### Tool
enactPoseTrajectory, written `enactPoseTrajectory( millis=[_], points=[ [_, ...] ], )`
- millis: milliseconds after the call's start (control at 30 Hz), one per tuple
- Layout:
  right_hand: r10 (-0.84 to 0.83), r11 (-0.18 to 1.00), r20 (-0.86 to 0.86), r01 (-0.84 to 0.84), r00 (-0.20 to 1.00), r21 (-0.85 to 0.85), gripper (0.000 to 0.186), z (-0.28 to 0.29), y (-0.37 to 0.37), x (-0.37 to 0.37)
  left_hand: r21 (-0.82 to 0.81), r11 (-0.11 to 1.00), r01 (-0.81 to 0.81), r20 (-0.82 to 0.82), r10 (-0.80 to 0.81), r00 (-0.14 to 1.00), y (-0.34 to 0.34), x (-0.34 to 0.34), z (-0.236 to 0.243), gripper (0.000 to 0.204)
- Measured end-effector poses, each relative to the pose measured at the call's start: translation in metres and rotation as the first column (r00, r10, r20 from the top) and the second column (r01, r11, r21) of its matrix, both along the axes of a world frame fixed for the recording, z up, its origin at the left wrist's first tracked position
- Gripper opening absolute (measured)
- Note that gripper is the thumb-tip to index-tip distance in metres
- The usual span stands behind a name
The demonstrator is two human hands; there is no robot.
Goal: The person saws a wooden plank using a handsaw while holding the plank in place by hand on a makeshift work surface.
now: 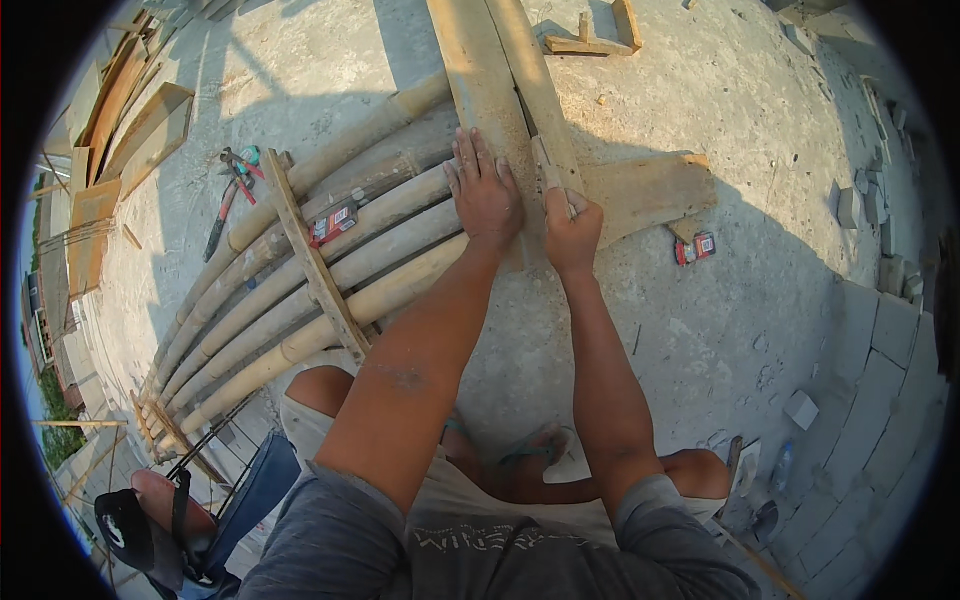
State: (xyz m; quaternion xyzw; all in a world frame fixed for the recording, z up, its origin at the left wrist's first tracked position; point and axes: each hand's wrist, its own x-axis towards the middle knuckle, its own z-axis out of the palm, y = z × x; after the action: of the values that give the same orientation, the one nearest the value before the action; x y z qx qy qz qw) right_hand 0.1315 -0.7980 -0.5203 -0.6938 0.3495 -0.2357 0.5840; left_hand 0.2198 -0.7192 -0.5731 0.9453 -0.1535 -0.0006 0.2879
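My left hand (485,200) lies flat on a long wooden plank (480,70), fingers stretched forward. A dark gap runs lengthwise between this plank and a narrower wooden strip (535,70) on its right. Just right of the gap, my right hand (573,238) is closed around a pale wooden handle (548,165); whatever it joins is hidden. Several bamboo poles (400,205) pass beneath the plank from the left, crossed by a thin wooden slat (312,260). A short wide board (650,195) sticks out to the right.
Pliers and other hand tools (235,185) lie at the left. One red-and-white packet (333,225) rests on the poles, another (694,248) on the concrete floor (690,340). Grey blocks (880,340) line the right side. A person in blue jeans (262,480) is at lower left.
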Motion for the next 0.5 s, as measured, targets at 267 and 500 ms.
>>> enactPoseTrajectory(
  millis=[267,500],
  points=[
    [0.042,0.980,-0.207,0.000,0.978,0.200,0.033,0.103,0.026,-0.124,0.095,0.995,0.018,0.005,-0.019,1.000,0.000,-0.002,-0.001,0.061],
    [0.029,0.997,-0.154,-0.018,0.988,0.072,0.036,0.061,0.004,-0.047,0.085,0.996,0.010,0.016,-0.011,1.000,-0.006,-0.003,-0.001,0.063]
  ],
)
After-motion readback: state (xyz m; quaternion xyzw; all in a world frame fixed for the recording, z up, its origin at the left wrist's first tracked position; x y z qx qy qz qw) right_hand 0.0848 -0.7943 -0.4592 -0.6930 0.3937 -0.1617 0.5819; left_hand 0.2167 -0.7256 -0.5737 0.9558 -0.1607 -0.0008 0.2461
